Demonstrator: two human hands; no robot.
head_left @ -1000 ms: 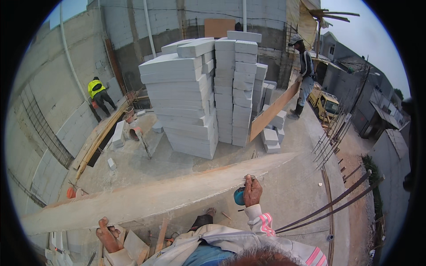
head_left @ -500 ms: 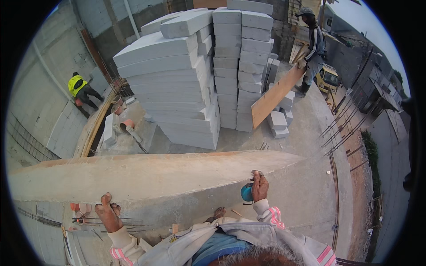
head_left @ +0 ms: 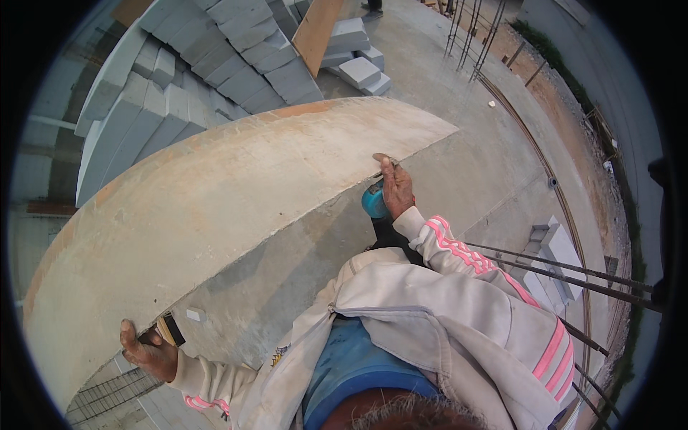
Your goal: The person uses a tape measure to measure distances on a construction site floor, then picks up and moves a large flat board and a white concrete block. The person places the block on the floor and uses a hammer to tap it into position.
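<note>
Left hand [head_left: 149, 352] and right hand [head_left: 397, 189] grip board [head_left: 236, 193] by near edge, right also teal object [head_left: 373, 202]; level support seems best.

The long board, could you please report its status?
Left hand gripping near edge of board. Right hand on same edge, also holding teal object. Grey block stack beyond.

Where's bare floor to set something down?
Bare grey concrete floor lies between the right hand and thin brown rods, and between the long beige board and pale jacket. Crowded: stacked white rectangular blocks, upper left; dark steel bars, lower right.
</note>
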